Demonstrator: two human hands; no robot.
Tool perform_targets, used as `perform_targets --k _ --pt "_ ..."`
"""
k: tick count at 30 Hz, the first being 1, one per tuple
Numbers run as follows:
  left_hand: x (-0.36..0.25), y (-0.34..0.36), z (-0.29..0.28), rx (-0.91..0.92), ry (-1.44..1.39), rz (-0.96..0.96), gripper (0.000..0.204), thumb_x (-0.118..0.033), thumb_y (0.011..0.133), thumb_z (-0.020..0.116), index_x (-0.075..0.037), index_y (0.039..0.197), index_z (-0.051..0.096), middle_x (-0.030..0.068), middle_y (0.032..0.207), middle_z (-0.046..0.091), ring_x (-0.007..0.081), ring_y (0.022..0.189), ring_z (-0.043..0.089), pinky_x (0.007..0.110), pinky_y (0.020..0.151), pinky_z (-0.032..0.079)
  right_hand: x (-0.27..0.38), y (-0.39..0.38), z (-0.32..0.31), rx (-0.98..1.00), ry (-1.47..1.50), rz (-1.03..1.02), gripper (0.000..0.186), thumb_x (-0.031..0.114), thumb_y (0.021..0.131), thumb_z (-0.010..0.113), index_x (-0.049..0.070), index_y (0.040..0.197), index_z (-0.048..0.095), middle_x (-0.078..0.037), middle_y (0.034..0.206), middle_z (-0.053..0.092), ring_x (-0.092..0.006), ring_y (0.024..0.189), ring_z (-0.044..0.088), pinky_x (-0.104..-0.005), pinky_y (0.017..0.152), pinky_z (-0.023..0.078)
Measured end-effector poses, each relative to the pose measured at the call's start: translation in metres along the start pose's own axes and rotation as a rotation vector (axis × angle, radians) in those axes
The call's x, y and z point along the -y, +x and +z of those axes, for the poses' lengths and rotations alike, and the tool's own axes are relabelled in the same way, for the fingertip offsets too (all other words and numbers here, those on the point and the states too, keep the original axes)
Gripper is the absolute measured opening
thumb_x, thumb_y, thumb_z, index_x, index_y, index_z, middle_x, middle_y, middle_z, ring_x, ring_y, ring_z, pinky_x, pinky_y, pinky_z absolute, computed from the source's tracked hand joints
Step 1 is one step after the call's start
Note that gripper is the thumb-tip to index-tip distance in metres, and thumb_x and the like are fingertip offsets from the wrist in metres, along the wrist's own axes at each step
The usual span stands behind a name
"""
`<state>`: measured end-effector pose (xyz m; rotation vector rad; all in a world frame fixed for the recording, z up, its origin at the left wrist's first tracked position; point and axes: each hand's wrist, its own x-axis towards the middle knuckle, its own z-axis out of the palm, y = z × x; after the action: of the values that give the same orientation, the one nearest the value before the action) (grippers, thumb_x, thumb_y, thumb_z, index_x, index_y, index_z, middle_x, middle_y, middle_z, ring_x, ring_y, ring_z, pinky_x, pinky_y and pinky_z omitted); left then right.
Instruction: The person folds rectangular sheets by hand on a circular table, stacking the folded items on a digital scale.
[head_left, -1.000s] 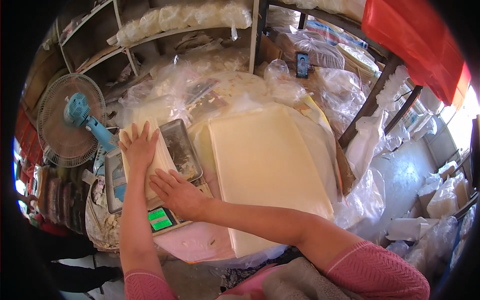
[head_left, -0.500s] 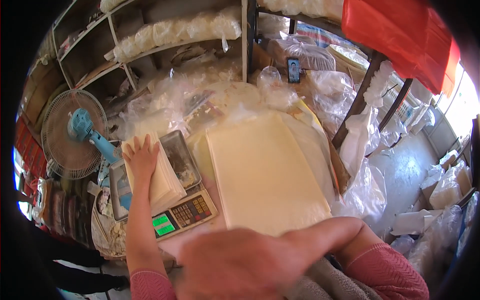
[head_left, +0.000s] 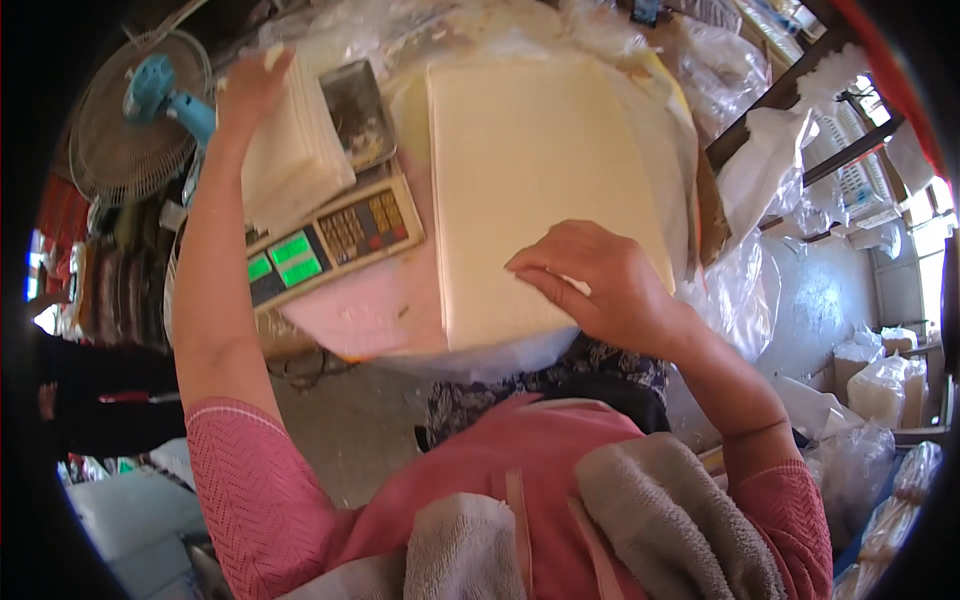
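Observation:
My left hand (head_left: 258,90) grips the far end of a folded stack of thin cream sheets (head_left: 300,150), its fingers bent over the edge and partly hidden. The stack lies on the metal tray (head_left: 360,115) of a digital scale (head_left: 345,225) with a lit green display and dark keys. My right hand (head_left: 600,280) is over the near part of a large flat stack of cream sheets (head_left: 530,170), thumb and fingers pinched together with nothing visible between them.
A blue desk fan (head_left: 150,90) stands left of the scale. Clear plastic bags (head_left: 715,80) crowd the table's far right. A dark post (head_left: 770,90) and white plastic sheeting (head_left: 770,160) flank the right side. Another person (head_left: 100,390) in dark clothing is at the far left.
My view has tilted down toward my body. My right hand has moved from close below the camera to over the large stack. My left hand has gone from lying spread to bending over the folded stack's end.

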<state>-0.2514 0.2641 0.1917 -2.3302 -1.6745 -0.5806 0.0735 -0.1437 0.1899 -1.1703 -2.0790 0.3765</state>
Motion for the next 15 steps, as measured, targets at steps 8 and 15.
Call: perform_targets --k 8,15 --pt "-0.162 -0.228 -0.039 -0.430 -0.748 0.149 0.045 -0.030 0.095 0.064 -0.005 0.132 0.058 0.0143 0.136 0.058 0.0303 0.131 0.049 0.039 0.111 0.037 -0.049 -0.062 0.079 0.300 -0.315 -0.042 0.011 0.016 0.089 0.065 0.009 0.097 0.068 -0.005 0.088 0.066 -0.0231 0.091 0.064 -0.0511 0.101 0.042" --pt "-0.183 -0.332 0.008 -0.211 -0.886 -0.026 0.032 -0.014 0.092 0.063 -0.002 0.122 0.062 0.0171 0.126 0.063 0.0305 0.123 0.057 0.038 0.103 0.044 -0.058 -0.057 0.102 0.346 -0.316 -0.057 0.008 0.017 0.086 0.065 0.009 0.087 0.066 -0.007 0.088 0.064 -0.0252 0.091 0.063 -0.0436 0.091 0.048"
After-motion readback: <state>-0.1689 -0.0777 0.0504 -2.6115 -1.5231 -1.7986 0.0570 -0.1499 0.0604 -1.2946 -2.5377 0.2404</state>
